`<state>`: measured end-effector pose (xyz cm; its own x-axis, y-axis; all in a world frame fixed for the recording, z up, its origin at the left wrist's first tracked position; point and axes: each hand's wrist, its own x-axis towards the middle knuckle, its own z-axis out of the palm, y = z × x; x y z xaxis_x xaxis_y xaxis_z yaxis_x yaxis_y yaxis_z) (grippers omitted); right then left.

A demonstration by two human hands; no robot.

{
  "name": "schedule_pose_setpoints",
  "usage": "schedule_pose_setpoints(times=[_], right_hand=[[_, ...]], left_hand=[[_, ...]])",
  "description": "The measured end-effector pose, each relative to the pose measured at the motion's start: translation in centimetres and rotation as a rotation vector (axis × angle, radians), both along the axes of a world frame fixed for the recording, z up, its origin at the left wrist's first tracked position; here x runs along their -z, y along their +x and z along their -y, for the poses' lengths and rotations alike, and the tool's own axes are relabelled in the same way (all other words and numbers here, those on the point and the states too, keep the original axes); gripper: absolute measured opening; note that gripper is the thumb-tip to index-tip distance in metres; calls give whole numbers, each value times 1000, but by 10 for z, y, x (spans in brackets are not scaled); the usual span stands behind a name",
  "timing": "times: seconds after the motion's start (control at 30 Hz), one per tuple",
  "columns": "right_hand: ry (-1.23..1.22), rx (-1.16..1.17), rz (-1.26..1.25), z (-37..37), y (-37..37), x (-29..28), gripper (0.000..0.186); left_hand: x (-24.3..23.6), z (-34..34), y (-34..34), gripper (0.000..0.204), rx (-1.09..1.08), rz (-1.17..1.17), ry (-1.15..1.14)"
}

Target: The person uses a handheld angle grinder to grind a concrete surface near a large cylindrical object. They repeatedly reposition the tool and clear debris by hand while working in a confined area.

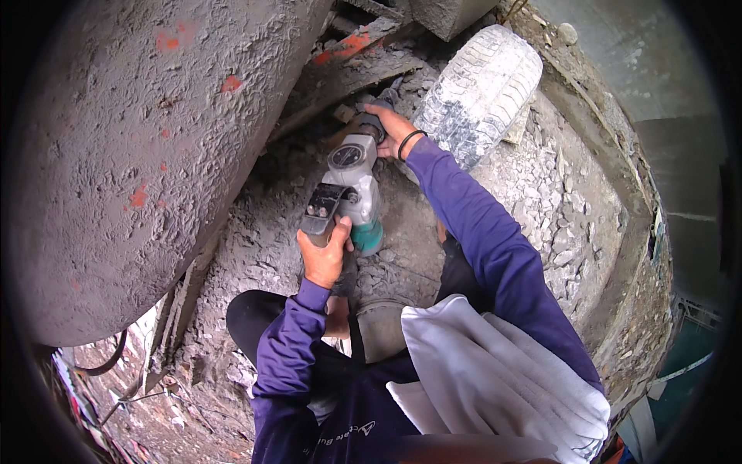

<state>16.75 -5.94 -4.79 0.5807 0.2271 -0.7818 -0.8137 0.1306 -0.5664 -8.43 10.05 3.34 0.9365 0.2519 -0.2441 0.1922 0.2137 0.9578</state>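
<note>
A grey and teal demolition hammer (pixel 357 182) lies lengthwise between my legs, its front pointing away from me. My left hand (pixel 323 253) is closed round its rear handle. Farther out, my right hand (pixel 393 131) grips the front end by the dark collar, beside the tyre. Past that hand, a dark bit (pixel 391 90) reaches toward the dusty metal frame; its tip is hard to make out. The teal motor housing (pixel 366 236) sticks out on the right of the tool.
A huge cement-crusted drum (pixel 154 155) with red paint patches fills the left. A whitened tyre (pixel 483 85) stands at the far right, near broken concrete rubble (pixel 568 205). Caked metal beams (pixel 340 89) lie ahead. A white cloth (pixel 495 363) hangs over my lap.
</note>
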Motion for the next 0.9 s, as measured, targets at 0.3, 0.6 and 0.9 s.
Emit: schedule_pose_setpoints(times=[0.3, 0.6, 0.9], right_hand=[[149, 64, -6, 7, 20, -3, 49], [363, 230, 8, 3, 34, -13, 38], [465, 303, 26, 7, 52, 22, 39]], left_hand=[[-38, 8, 38, 9, 25, -82, 66], [-82, 14, 75, 8, 100, -112, 183], [-85, 13, 84, 15, 191, -116, 214]])
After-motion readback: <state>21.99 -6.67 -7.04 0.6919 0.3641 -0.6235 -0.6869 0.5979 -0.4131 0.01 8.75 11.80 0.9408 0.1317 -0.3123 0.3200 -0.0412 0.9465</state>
